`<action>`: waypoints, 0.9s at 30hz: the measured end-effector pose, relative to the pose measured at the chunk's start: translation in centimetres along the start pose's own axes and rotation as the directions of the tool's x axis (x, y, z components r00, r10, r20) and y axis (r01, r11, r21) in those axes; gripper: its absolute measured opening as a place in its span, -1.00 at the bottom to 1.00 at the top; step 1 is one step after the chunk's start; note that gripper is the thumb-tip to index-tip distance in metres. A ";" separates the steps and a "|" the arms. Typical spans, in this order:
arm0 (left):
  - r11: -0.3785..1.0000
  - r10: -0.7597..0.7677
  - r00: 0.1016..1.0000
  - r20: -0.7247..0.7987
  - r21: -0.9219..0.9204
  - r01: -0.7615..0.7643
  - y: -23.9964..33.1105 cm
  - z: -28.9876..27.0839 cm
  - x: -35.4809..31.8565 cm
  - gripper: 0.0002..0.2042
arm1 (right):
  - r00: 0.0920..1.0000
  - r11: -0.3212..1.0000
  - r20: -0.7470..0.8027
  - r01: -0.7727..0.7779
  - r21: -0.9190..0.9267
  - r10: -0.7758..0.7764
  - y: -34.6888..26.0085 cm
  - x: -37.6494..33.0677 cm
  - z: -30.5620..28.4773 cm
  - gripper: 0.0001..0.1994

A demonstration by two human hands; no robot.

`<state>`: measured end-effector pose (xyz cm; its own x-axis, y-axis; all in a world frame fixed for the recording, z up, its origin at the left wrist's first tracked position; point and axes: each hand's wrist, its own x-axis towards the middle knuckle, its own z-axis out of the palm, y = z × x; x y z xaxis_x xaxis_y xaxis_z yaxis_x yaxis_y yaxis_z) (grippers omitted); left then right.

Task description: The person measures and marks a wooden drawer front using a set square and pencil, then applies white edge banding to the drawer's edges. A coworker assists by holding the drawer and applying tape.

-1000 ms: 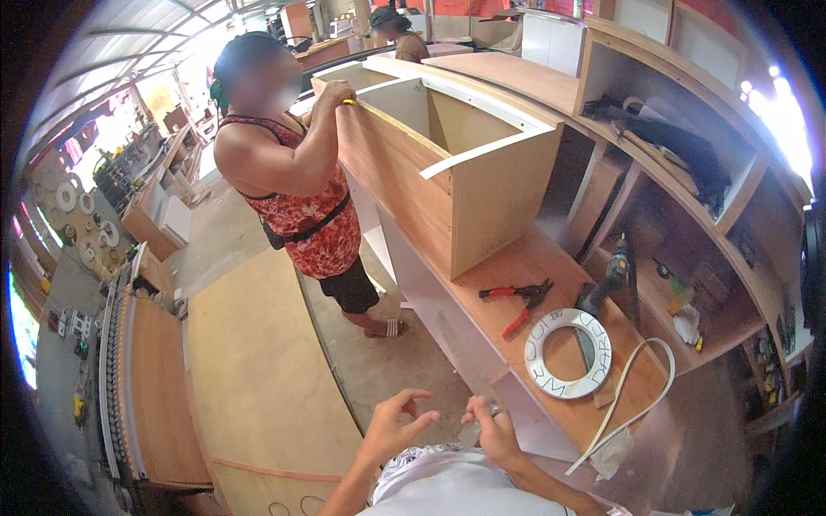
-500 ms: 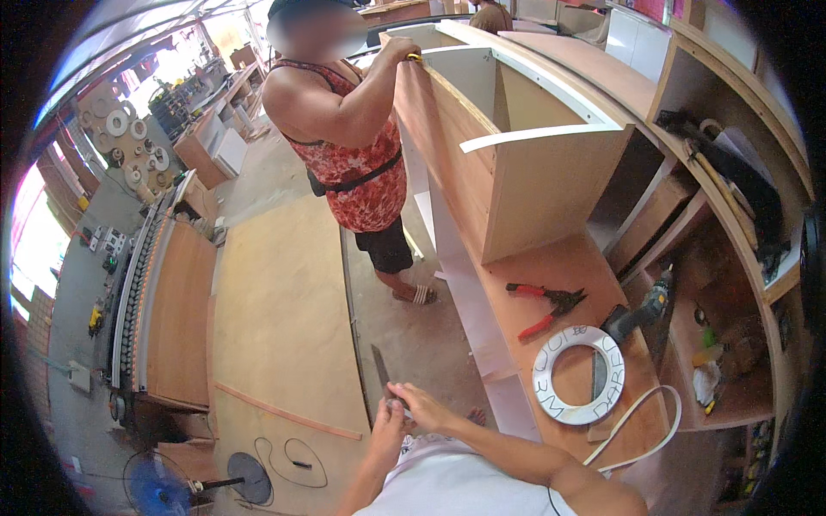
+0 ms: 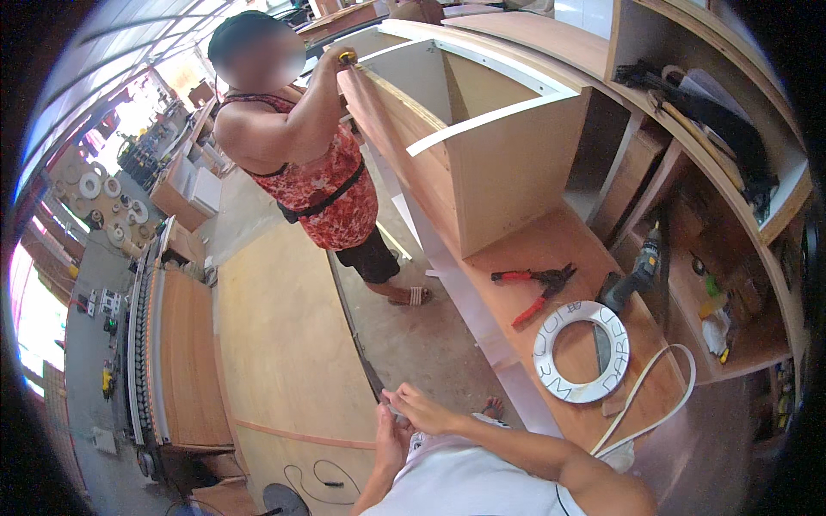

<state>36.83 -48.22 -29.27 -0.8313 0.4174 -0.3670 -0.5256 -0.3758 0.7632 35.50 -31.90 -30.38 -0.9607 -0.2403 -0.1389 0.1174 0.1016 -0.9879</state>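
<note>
Low in front of my white shirt, my left hand (image 3: 392,440) and my right hand (image 3: 425,409) are closed close together. From between their fingers a narrow, dark, flat metal blade (image 3: 373,383) points away from me, perhaps a file; its exact kind is unclear. My right fingers pinch it near the base. My left hand wraps its lower end, and any handle is hidden. To the right, red-handled pliers (image 3: 537,288), a cordless drill (image 3: 635,273) and a white edging roll (image 3: 544,371) with dark handwriting lie on a wooden panel (image 3: 503,249).
Across from me a person in a red patterned top (image 3: 331,193) holds a yellow tape measure (image 3: 347,58) at an open wooden cabinet (image 3: 508,168). A large plywood sheet (image 3: 284,335) lies to my left, beside a long machine (image 3: 159,344). Shelves (image 3: 714,284) stand on the right.
My view has turned, so the person and cabinet sit farther left. My hands remain together on the blade, of which less shows. The person's hand stays at the cabinet edge.
</note>
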 end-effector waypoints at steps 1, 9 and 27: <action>0.998 -0.021 0.998 0.057 0.063 0.018 -0.5 -0.2 0.3 -0.37 | 0.992 0.995 -0.077 0.093 -0.031 -0.095 0.5 -0.6 -0.5 -0.25; 0.813 -0.032 0.808 0.588 0.485 -0.321 2.1 9.1 3.0 0.01 | 0.776 0.945 -0.556 0.158 -0.286 -0.298 -5.7 -10.0 -9.4 -0.49; 0.575 0.507 0.809 0.297 0.582 -0.575 8.3 15.6 22.4 -0.76 | 0.648 0.867 -0.715 -0.166 -0.471 -0.264 -4.2 -11.1 -19.6 -0.21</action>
<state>16.64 -29.10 -22.89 -0.8853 0.3931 0.2486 0.2806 0.0251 0.9595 40.73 -10.72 -23.31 -0.8329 0.5076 0.2205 0.1429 0.5822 -0.8004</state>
